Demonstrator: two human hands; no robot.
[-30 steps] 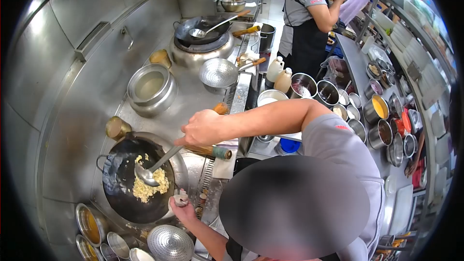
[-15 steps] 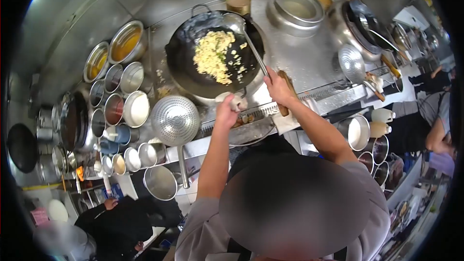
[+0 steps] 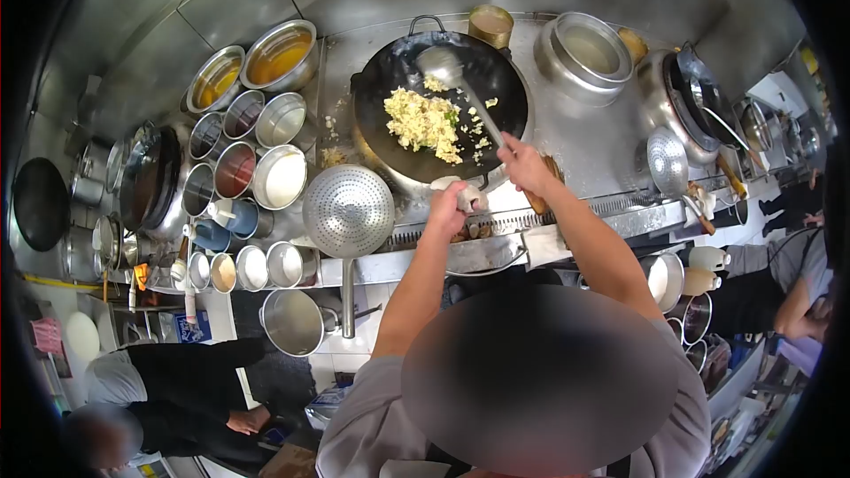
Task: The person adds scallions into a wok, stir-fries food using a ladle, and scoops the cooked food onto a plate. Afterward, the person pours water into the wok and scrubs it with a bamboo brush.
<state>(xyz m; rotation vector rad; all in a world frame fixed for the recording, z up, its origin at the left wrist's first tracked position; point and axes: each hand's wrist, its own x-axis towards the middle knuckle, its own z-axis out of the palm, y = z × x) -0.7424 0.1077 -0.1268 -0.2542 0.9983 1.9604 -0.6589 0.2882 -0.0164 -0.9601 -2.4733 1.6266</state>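
Note:
A black wok (image 3: 379, 66) sits on the stove, holding a heap of yellow scrambled-egg-like food (image 3: 421, 124) with green bits. My left hand (image 3: 449, 211) is closed on a folded pale cloth (image 3: 472, 200) at the wok's near rim, around its near handle, which the cloth mostly hides. In my right hand (image 3: 526, 166) is the handle of a metal ladle (image 3: 440, 65). The ladle's bowl, slightly blurred, is inside the wok near the far edge of the food. Just left of the wok, a perforated strainer (image 3: 349, 211) lies with its handle toward me.
Metal bowls of orange liquid (image 3: 282, 57) and several seasoning pots (image 3: 279, 177) stand on the left. A large metal pot (image 3: 586, 57) and a can (image 3: 490, 25) are behind to the right. Another strainer (image 3: 667, 162) lies farther right. Other people (image 3: 177, 389) are at both sides.
The ladle's bowl has moved left and nearer to me within the wok. My view has shifted, so the stove appears farther right. The person at lower left has changed posture.

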